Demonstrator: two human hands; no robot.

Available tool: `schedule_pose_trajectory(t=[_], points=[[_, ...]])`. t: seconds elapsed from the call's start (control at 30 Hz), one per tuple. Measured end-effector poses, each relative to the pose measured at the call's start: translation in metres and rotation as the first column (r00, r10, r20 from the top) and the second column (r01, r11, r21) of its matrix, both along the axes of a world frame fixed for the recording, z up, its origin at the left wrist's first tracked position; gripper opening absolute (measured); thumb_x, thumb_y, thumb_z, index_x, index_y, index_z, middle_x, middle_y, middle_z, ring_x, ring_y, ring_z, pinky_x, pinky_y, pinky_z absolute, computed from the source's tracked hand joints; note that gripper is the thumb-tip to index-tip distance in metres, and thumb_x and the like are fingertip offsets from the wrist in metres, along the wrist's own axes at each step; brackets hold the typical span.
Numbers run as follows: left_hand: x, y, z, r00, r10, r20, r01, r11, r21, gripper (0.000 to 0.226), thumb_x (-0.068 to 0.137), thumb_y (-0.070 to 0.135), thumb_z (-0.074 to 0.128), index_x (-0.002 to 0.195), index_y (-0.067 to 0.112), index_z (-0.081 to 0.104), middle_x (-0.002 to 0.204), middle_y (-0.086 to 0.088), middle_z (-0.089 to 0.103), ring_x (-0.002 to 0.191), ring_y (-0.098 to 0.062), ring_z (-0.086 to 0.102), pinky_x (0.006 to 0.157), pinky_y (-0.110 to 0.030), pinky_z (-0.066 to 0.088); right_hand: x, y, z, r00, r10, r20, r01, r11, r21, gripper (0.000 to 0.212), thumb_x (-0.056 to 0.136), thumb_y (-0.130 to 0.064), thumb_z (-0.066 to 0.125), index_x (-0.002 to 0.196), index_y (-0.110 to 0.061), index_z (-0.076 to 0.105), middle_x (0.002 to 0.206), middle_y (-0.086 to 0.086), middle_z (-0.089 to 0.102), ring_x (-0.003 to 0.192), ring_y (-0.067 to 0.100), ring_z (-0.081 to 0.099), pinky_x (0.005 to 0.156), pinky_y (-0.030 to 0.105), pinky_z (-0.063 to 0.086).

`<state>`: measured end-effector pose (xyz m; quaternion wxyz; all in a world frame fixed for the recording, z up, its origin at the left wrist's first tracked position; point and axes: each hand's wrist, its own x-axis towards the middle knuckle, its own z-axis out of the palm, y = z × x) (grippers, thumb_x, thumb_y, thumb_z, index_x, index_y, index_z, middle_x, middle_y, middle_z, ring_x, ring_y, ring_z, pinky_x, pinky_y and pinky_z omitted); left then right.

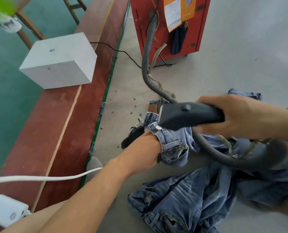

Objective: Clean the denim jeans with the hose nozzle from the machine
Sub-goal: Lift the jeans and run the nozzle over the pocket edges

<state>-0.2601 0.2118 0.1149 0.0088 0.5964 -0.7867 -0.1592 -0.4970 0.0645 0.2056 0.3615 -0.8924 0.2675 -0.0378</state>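
Observation:
Blue denim jeans (187, 197) lie crumpled on the grey floor at the lower right. My left hand (143, 149) grips the waistband near its metal button (158, 127), with the fingers tucked into the fabric. My right hand (237, 116) is closed around the black hose nozzle (188, 115), whose mouth points left and down onto the waistband. A grey ribbed hose (146, 52) runs from the nozzle back to the red machine (171, 26) at the top, and another loop of it lies over the jeans.
A white box (59, 61) sits on a red-brown wooden ledge (82, 111) at the left. A black cable (123, 52) runs to the machine. A white cord (39, 178) and white device (5, 210) are at the lower left. Small dark debris dots the floor.

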Motion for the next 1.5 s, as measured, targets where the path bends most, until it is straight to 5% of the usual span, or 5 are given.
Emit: schedule_pose_trajectory(t=[0.33, 0.5, 0.63, 0.83, 1.5], points=[[-0.012, -0.002, 0.009, 0.906, -0.279, 0.319, 0.327, 0.939, -0.109, 0.024, 0.059, 0.001, 0.076, 0.079, 0.015, 0.077, 0.071, -0.001, 0.073, 0.076, -0.023, 0.072, 0.105, -0.037, 0.048, 0.019, -0.001, -0.003, 0.983, 0.115, -0.147, -0.085, 0.978, 0.192, 0.018, 0.09, -0.042, 0.076, 0.091, -0.047, 0.059, 0.066, -0.004, 0.07, 0.05, 0.016, 0.065, 0.048, 0.023, 0.051], [-0.009, -0.001, 0.003, 0.985, -0.076, -0.154, 0.079, 0.997, 0.018, 0.053, 0.092, 0.003, 0.049, 0.14, 0.022, 0.06, 0.142, 0.016, 0.061, 0.135, 0.002, 0.05, 0.122, -0.021, 0.025, 0.017, -0.01, 0.006, 0.997, -0.071, -0.015, 0.072, 0.988, 0.134, 0.015, 0.088, -0.044, 0.076, 0.093, -0.042, 0.062, 0.055, 0.002, 0.067, 0.042, 0.018, 0.061, 0.043, 0.024, 0.047], [0.02, -0.012, 0.024, 0.298, 0.79, -0.536, -0.174, 0.598, 0.783, 0.035, 0.109, 0.038, 0.044, 0.128, 0.022, 0.068, 0.123, 0.004, 0.074, 0.115, -0.016, 0.07, 0.105, -0.042, 0.053, -0.007, -0.025, 0.009, 0.986, -0.16, -0.052, 0.162, 0.986, 0.027, 0.021, 0.085, -0.049, 0.074, 0.097, -0.038, 0.06, 0.052, 0.004, 0.066, 0.043, 0.023, 0.063, 0.048, 0.035, 0.051], [0.045, -0.031, 0.03, -0.546, 0.679, -0.491, -0.034, 0.568, 0.822, 0.054, 0.098, 0.05, 0.055, 0.113, 0.001, 0.072, 0.094, -0.013, 0.076, 0.081, -0.025, 0.075, 0.071, -0.036, 0.063, -0.022, -0.018, 0.002, 0.984, -0.164, -0.076, 0.166, 0.986, 0.031, 0.022, 0.081, -0.054, 0.073, 0.096, -0.043, 0.06, 0.052, -0.001, 0.066, 0.039, 0.015, 0.06, 0.04, 0.02, 0.045], [0.013, -0.035, -0.038, -0.272, 0.925, -0.264, -0.317, 0.173, 0.933, 0.013, 0.101, 0.015, 0.062, 0.1, 0.004, 0.07, 0.078, -0.011, 0.078, 0.064, -0.022, 0.074, 0.06, -0.034, 0.063, 0.002, -0.013, -0.013, 0.841, -0.532, 0.102, 0.498, 0.834, 0.237, 0.018, 0.095, -0.039, 0.073, 0.096, -0.027, 0.059, 0.055, -0.001, 0.067, 0.041, 0.011, 0.059, 0.042, 0.02, 0.048]])
